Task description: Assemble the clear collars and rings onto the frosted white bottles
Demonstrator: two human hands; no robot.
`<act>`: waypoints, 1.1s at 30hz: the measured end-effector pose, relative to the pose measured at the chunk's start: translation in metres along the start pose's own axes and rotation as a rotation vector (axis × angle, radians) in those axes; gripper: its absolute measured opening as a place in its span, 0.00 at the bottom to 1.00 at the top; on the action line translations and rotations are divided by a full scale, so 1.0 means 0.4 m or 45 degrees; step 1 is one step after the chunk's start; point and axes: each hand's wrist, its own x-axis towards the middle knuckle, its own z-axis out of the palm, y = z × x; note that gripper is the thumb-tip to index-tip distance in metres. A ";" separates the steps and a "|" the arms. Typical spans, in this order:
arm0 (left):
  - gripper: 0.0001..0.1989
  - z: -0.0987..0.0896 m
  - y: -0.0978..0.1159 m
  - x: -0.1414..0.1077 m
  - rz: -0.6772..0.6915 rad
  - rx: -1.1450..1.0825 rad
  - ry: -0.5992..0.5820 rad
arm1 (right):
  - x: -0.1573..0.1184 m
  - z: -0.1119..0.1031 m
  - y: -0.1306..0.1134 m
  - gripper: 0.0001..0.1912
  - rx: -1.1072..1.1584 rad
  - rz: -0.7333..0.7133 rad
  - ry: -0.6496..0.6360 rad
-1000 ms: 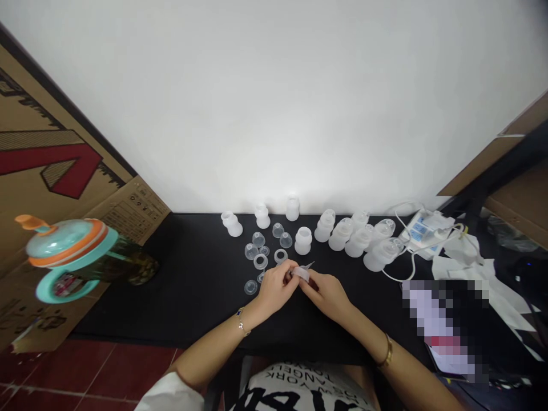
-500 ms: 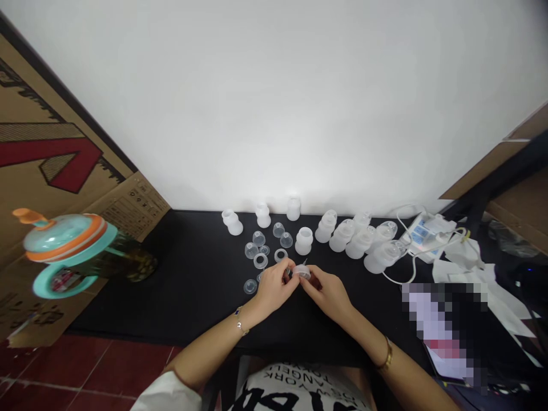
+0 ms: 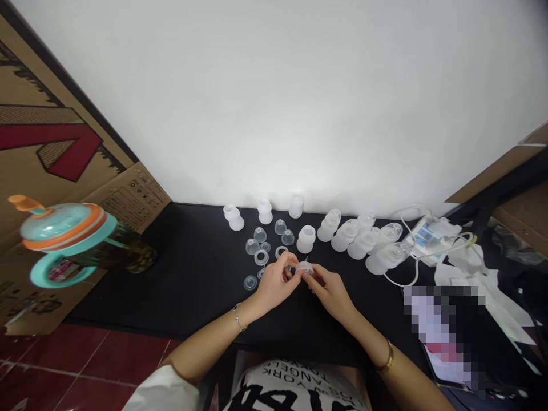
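Between my left hand and my right hand is a white bottle collar ring with a thin pointed tip, likely a teat, sticking up from it. Fingers of both hands pinch its rim. Just beyond it stands an open white baby bottle. Near my left hand lie loose collar rings, a clear teat and several clear dome caps. My left hand partly hides some of these small parts.
Three open bottles stand along the wall. Several capped bottles are grouped at right, by a white power strip with cables. A blurred-out tablet-like screen lies front right; a large teal-lidded drink cup is at left.
The view has shifted slightly. Both hands still pinch the collar ring, which is turned a little, with its tip still pointing up. The bottles and loose parts stay in place.
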 end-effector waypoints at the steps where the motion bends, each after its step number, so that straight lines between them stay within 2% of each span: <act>1: 0.09 0.000 0.000 0.000 0.002 0.008 0.007 | 0.000 0.000 0.000 0.19 -0.002 0.003 -0.010; 17: 0.07 -0.004 0.006 -0.002 0.030 0.179 0.080 | -0.001 0.004 -0.005 0.15 -0.103 -0.016 0.110; 33: 0.09 0.001 -0.001 -0.002 0.053 0.159 0.012 | 0.002 0.006 0.007 0.13 -0.077 -0.022 0.048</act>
